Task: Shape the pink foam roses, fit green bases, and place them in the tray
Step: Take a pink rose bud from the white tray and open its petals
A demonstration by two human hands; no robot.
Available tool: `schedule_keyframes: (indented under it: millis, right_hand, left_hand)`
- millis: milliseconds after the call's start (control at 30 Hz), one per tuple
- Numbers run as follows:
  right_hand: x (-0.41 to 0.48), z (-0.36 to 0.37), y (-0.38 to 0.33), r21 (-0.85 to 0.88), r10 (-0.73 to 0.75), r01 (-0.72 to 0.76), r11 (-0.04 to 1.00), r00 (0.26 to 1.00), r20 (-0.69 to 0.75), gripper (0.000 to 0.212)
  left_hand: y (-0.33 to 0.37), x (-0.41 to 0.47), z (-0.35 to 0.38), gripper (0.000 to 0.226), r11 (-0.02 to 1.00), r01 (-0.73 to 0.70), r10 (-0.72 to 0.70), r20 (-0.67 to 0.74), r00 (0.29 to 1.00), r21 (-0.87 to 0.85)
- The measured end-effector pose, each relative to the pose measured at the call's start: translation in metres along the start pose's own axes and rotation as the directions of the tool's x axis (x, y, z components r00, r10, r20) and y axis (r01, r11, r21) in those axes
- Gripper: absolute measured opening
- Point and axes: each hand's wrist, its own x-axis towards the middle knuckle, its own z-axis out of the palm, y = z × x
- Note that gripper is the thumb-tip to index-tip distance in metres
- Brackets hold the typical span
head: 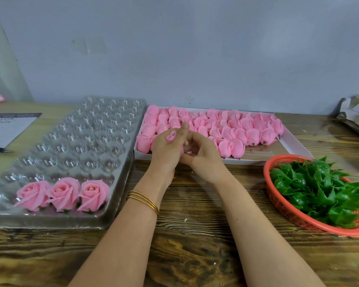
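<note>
The pink foam rose [171, 137] is off the worktop [195, 235], held up over its middle just in front of the white box [253, 154]. Its rolled tip pokes out above the left hand [167, 152], whose fingers wrap round it. The right hand [204, 160] is pressed close against the left, fingers curled in and seemingly pinching the lower part of the bud; that grip is partly hidden. This looks like the shaping step: one hand steadies the bud while the other works its petals. Three bangles [143, 200] sit on the left wrist. The box lies along the far edge, packed with unshaped roses [226, 129], close enough for the next one to be picked straight up. The red basket [282, 204] of green bases [319, 187] sits at the right edge, beside the right arm, handy for fitting. The clear tray [71, 141] lies towards the left edge with three finished roses [65, 193] in its near row; the other cups visible are unfilled, so the job is barely begun. A paper [4, 129] and a pen [0, 149] lie at the far left, and torn cardboard [354, 114] at the far right corner.
</note>
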Motion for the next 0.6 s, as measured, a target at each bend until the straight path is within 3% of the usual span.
schedule_keyframes:
  millis: [267, 433, 600]
  right_hand:
    - [-0.0028, -0.003, -0.005, 0.031, 0.013, -0.016, 0.999, 0.995, 0.098, 0.023]
    - [-0.0031, -0.0031, -0.0067, 0.04, 0.024, -0.028, 0.999, 0.994, 0.103, 0.017]
    - [-0.0031, -0.0012, -0.007, 0.034, 0.022, -0.025, 0.999, 0.997, 0.075, 0.026]
  left_hand:
    - [0.0029, 0.0002, 0.0004, 0.039, 1.0, 0.016, -0.016, -0.016, 1.0, 0.001]
    - [-0.0002, 0.0012, -0.0011, 0.05, 1.0, 0.005, -0.005, -0.024, 1.0, 0.019]
    - [-0.0024, 0.0047, -0.0006, 0.052, 0.999, 0.037, -0.038, -0.039, 0.998, -0.026]
